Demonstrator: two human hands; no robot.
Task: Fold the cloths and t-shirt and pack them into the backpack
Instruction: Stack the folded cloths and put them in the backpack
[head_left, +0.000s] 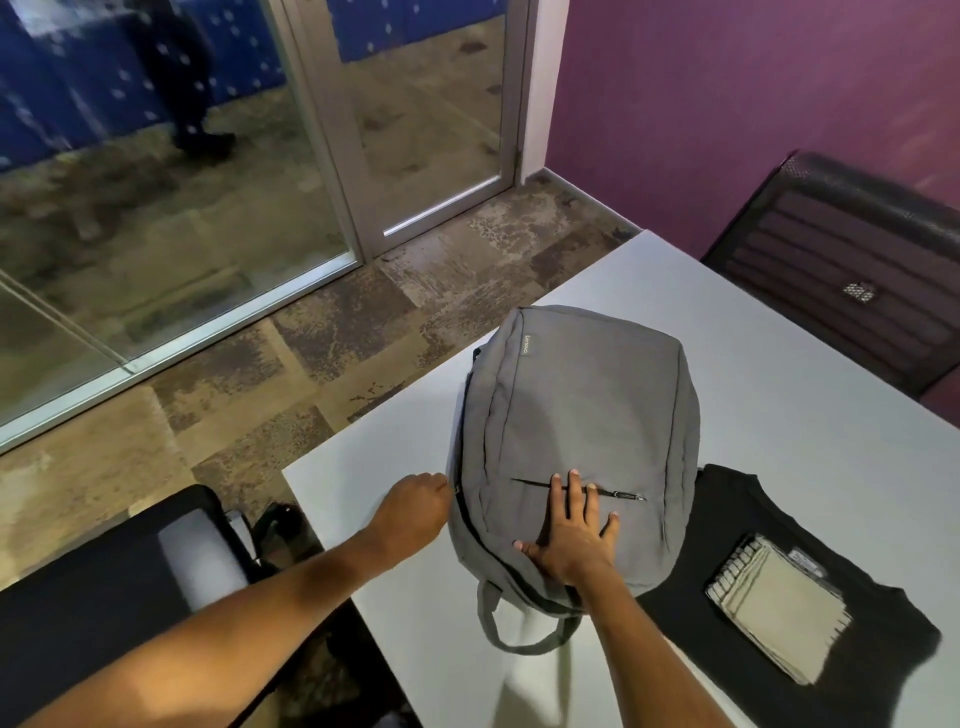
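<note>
A grey backpack (576, 426) lies flat on the white table (779, 374), its carry handle hanging toward me. My right hand (569, 535) presses flat on its front, fingers spread over the small front-pocket zip. At the bag's left side my left hand (415, 506) has its fingers curled in at the main zipper; whether it grips the zip pull cannot be seen. Right of the bag lies a folded black t-shirt (779, 525), with a stack of folded beige cloths (779, 603) on top of it.
A black mesh chair (852, 275) stands at the table's far right against the purple wall. Another dark chair (130, 582) sits at my lower left beside the table edge. Glass doors and patterned carpet lie beyond the table's left edge.
</note>
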